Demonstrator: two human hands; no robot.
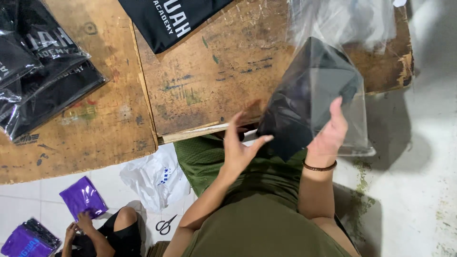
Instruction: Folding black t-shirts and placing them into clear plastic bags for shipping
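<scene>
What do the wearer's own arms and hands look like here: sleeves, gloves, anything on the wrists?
Both hands are bare, no gloves: left hand, right hand. The forearms are uncovered, with no sleeves reaching them. A thin dark brown bracelet circles the right wrist. The left wrist carries nothing visible.

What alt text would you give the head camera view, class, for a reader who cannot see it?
A person's right hand holds a folded black garment inside a clear plastic bag over a worn wooden table, the left hand open beside it. Bagged black garments lie at the table's far left; below, another person handles a purple packet.
</scene>
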